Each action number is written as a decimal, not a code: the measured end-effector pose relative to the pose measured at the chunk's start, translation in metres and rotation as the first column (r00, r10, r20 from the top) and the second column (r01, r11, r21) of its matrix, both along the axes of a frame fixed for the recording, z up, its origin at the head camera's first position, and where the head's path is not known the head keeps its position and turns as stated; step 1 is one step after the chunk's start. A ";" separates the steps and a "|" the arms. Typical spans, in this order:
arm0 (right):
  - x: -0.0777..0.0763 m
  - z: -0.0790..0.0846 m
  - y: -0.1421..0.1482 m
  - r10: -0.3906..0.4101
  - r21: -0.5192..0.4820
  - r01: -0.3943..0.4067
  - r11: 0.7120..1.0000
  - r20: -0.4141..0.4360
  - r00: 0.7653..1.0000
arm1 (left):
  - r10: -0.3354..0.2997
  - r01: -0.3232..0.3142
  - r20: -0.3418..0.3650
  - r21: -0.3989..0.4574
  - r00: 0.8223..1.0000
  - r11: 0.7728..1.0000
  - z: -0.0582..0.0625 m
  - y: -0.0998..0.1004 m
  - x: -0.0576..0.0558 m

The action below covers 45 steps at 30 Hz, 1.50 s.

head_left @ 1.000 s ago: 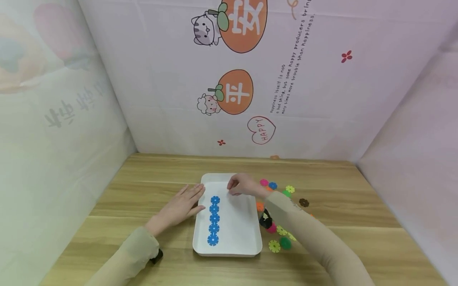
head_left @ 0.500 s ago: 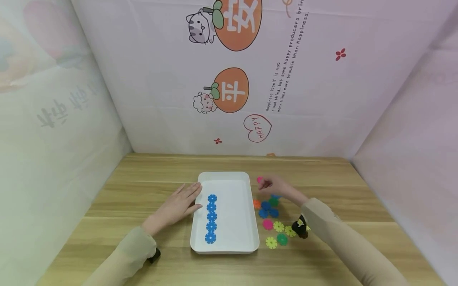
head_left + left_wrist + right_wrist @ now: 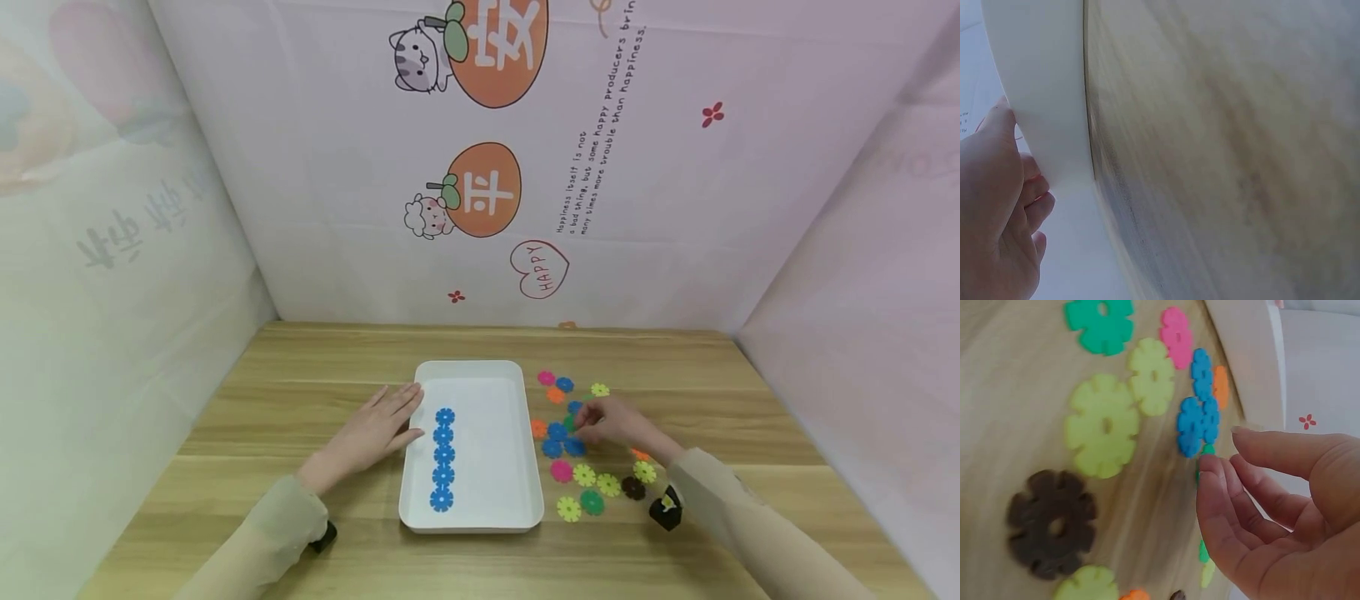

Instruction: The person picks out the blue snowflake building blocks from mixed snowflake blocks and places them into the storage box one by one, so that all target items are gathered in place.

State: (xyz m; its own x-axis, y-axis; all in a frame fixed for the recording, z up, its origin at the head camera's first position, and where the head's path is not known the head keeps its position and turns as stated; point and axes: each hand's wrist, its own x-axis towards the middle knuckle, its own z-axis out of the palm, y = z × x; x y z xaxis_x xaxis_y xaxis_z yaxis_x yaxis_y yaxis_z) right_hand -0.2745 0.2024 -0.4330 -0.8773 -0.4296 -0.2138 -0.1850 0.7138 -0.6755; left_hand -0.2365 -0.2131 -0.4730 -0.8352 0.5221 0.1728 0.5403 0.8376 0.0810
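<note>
My left hand (image 3: 371, 437) rests at the left rim of a white tray (image 3: 491, 450), fingers extended along the edge; the left wrist view shows its fingers against the tray wall. Inside the tray, several blue snowflake discs (image 3: 443, 459) form a straight line near the left side. Right of the tray, my right hand (image 3: 611, 421) hovers by a cluster of blue snowflake discs (image 3: 556, 432). Its thumb and fingers are apart in the right wrist view, with nothing between them. A green disc (image 3: 569, 422) is partly hidden behind those fingertips.
Loose discs lie around the right hand: pink (image 3: 561, 471), yellow (image 3: 608, 485), green (image 3: 592, 502), dark brown (image 3: 633, 487) and orange (image 3: 539, 429). They spread over the wooden table (image 3: 337, 358). White printed cloth (image 3: 360, 208) walls off the back and both sides.
My right hand has moved from above the tray, fingertips together, rightward past the upper loose discs and down to the blue cluster; its fingers have parted. The left hand stays at the tray rim.
</note>
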 end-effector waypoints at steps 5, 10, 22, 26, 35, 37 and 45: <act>0.007 -0.004 0.006 0.043 -0.028 -0.045 0.999 -0.047 0.998 | -0.010 0.010 -0.016 0.010 1.000 1.000 0.001 0.000 0.002; 0.014 -0.004 0.004 0.037 -0.033 -0.039 0.999 -0.049 0.998 | -0.007 0.007 -0.011 0.005 1.000 1.000 0.001 -0.001 0.002; 0.017 -0.018 -0.008 -0.097 0.051 0.102 0.993 -0.091 0.991 | -0.007 0.007 -0.002 0.003 1.000 1.000 0.002 -0.001 0.003; 0.018 -0.018 -0.009 -0.094 0.052 0.100 0.994 -0.098 0.991 | -0.010 0.010 -0.006 0.007 1.000 1.000 0.002 -0.001 0.004; 0.016 -0.015 -0.007 -0.075 0.066 0.080 0.995 -0.072 0.995 | -0.021 0.020 -0.020 -0.026 1.000 0.999 0.005 0.000 0.000; 0.016 -0.013 -0.007 -0.067 0.074 0.072 0.995 -0.069 0.995 | -0.024 0.023 -0.027 -0.041 0.999 0.999 0.005 0.001 -0.001; 0.015 -0.011 -0.005 -0.059 0.073 0.064 0.995 -0.066 0.996 | -0.017 0.015 -0.018 -0.084 1.000 0.996 0.008 0.004 -0.002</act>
